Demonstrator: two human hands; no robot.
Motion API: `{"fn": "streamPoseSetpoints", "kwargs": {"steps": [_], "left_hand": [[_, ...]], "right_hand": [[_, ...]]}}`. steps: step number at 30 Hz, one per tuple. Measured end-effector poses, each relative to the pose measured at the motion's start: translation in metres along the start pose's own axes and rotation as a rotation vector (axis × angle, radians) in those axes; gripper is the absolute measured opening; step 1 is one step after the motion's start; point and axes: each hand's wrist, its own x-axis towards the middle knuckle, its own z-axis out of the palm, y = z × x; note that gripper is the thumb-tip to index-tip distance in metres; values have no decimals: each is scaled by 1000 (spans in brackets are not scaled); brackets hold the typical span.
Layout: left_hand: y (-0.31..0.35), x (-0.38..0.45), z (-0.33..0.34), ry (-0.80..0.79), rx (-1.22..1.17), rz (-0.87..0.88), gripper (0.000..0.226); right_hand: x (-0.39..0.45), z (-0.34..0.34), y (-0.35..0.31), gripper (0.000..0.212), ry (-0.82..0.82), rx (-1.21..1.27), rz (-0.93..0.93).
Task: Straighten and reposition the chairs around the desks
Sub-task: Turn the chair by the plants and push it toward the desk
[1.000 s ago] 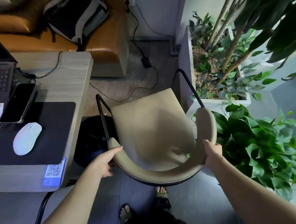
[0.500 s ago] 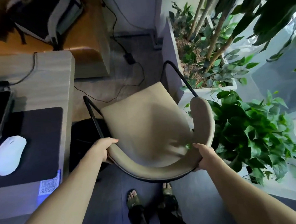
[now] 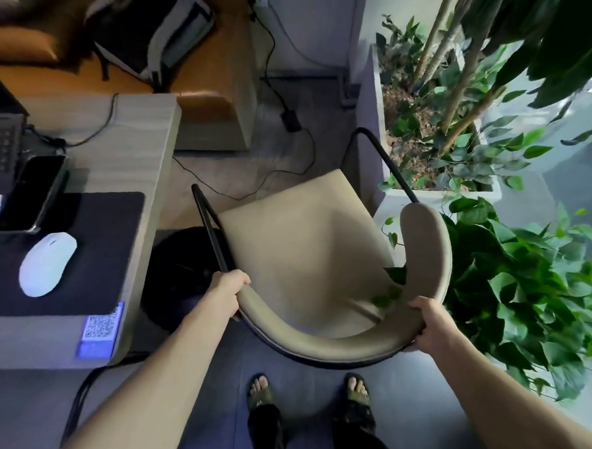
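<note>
A beige padded chair [image 3: 299,248] with a curved backrest and thin black metal arms stands in front of me, right of the wooden desk [image 3: 136,157]. My left hand [image 3: 227,289] grips the left end of the backrest where the black arm meets it. My right hand [image 3: 430,323] holds the backrest's lower right curve. The seat faces away from me, angled slightly toward the desk corner. The chair's legs are hidden under the seat.
A round black bin [image 3: 177,275] sits between desk and chair. Leafy potted plants [image 3: 517,281] and a white planter [image 3: 440,192] crowd the chair's right side. Cables [image 3: 285,170] trail on the floor ahead. The desk holds a mouse [image 3: 48,263], phone [image 3: 30,193] and laptop. My sandalled feet [image 3: 259,392] stand behind the chair.
Both hands have stayed on the backrest while the chair shifted a little; my right hand slid lower along the curve. My view swung right, then back left toward the desk.
</note>
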Motion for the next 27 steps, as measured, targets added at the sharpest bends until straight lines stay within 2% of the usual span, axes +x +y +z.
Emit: {"fn": "streamPoseSetpoints", "kwargs": {"steps": [5,10,14,17,20,23,27], "left_hand": [[-34,1,8,3,-92,-67,47],[-57,-19,10,18,-200,-136,29],[-74,-41,13,-10,-327,-151,12],[-84,-49,14,-10,-405,-181,18],[-96,-49,16,-19,-432,-241,19],[-108,-47,16,-49,-470,-275,17],[-109,-50,4,-110,-436,-268,39]], "right_hand": [[5,-10,-31,54,-37,-62,-84],[14,2,-64,50,-90,-156,-197],[9,15,-79,31,-98,-277,-220],[10,27,-90,27,-105,-338,-218],[17,36,-92,41,-128,-373,-240],[15,42,-96,42,-135,-398,-268],[12,48,-100,46,-150,-373,-315]]}}
